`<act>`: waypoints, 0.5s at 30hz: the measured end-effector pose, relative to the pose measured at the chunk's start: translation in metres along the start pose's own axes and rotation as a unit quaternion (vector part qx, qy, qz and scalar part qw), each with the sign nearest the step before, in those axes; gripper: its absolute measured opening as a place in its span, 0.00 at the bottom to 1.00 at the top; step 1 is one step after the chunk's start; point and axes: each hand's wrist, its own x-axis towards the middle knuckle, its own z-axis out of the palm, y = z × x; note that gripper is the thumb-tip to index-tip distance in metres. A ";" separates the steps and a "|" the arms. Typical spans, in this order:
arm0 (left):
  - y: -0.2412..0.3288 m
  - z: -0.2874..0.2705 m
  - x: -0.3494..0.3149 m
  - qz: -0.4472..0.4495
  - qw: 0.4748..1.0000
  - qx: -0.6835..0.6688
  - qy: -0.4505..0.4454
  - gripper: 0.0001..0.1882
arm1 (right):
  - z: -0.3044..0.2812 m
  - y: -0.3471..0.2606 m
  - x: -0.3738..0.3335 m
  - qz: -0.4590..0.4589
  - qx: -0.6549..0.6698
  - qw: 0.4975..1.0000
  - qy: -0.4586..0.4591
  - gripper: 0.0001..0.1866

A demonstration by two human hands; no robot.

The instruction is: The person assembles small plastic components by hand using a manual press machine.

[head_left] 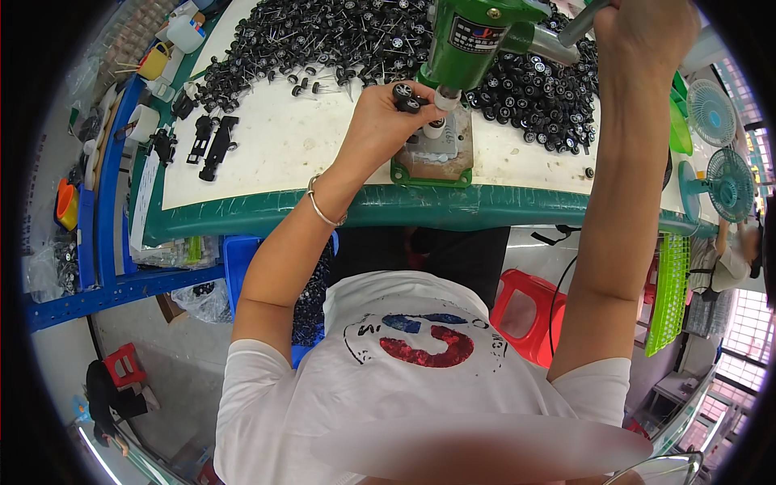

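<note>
A green hand press (462,52) stands on the table in front of me, its ram lowered toward a small white fixture (432,129) on the base plate (432,171). With bent fingers, my left hand (381,123) pinches small black toy wheels (402,93) right beside the ram. Any axle between those wheels is mostly hidden by the fingers and the press. My right hand (649,36) is raised at the upper right, closed round the metal press lever (580,26).
A large heap of black wheels on axles (323,36) covers the table's back left. Loose wheels (529,97) are piled right of the press. Black chassis pieces (217,148) lie at left. Below stand a blue bin (237,263) and a red stool (525,311). Fans (730,184) are at far right.
</note>
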 end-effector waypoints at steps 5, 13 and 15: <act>-0.006 0.001 0.000 0.013 1.000 -0.004 0.014 0.07 | -0.010 0.007 -0.006 -0.110 -0.043 0.992 -0.031 0.18; -0.011 0.004 -0.005 0.007 0.999 -0.033 0.026 0.07 | -0.024 -0.009 -0.046 -0.157 -0.118 0.980 0.024 0.18; -0.015 0.003 -0.002 0.003 0.999 -0.038 0.028 0.07 | -0.021 -0.010 -0.042 -0.137 -0.094 0.985 0.049 0.17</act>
